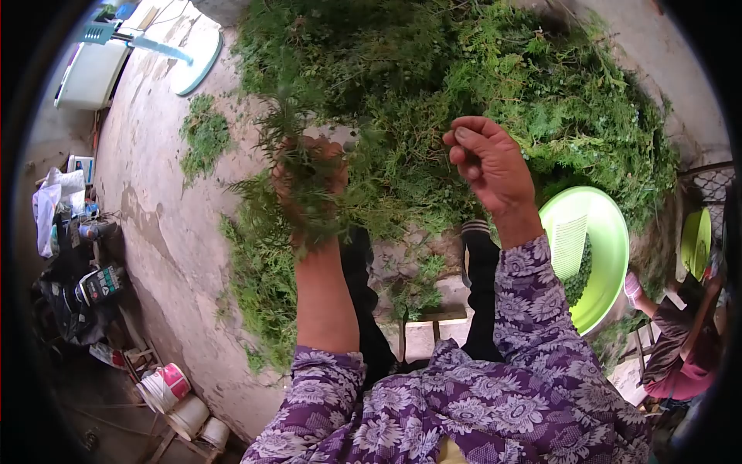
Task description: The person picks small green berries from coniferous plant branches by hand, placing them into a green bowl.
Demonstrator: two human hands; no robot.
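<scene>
My left hand (313, 174) is wrapped round a leafy green sprig (290, 127), which covers most of the fingers. To its right, my right hand (491, 162) is raised over the greenery with its fingers curled and the thumb against the index finger; whether something small is between them cannot be made out. A large heap of green branches (549, 93) spreads beneath and beyond both hands. Right of my right forearm stands a lime-green basin (610, 286) with small green berries (577, 282) in it and a light green slotted piece (570, 240) across its inside.
A fan base (197, 66) stands at the upper left, near a small pile of sprigs (205, 135). White buckets (185, 417) are at the lower left. Another person (680, 348) sits at the right edge by a green container (696, 243).
</scene>
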